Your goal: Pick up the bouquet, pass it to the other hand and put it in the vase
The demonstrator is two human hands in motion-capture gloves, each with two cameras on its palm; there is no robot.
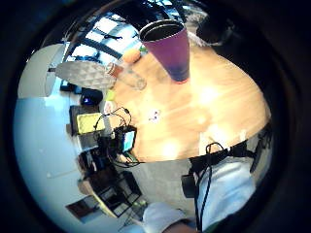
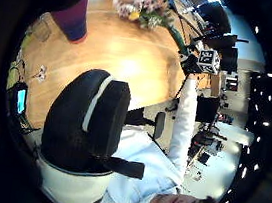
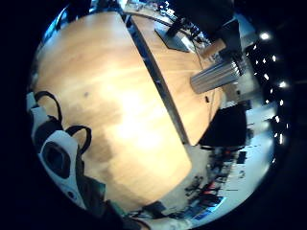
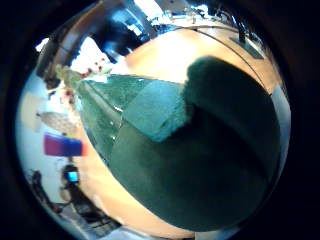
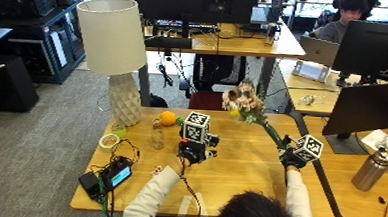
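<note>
Green paper-wrapped stems are the bit that matters here: the bouquet of pale pink and cream flowers (image 5: 247, 109) is up off the light wooden table (image 5: 244, 176), held by the right hand (image 5: 290, 158) right of centre in the outside view. Its long axis slants from that hand up and left, blooms at the top, leaning toward frame centre. In the right thumb-side palm view the fingers (image 4: 225, 140) are curled round the green wrap, so that hand clearly grips it.

The left hand (image 5: 191, 152) hovers over the table mid-frame, well apart from the stems, which lie off to its right. For the pass I'd guess the two hands need to close that gap.

Can't tell how the left fingers sit. The tapered purple vase (image 1: 171, 47) shows in the left palm views, but in the outside view it's hidden behind the left hand.
</note>
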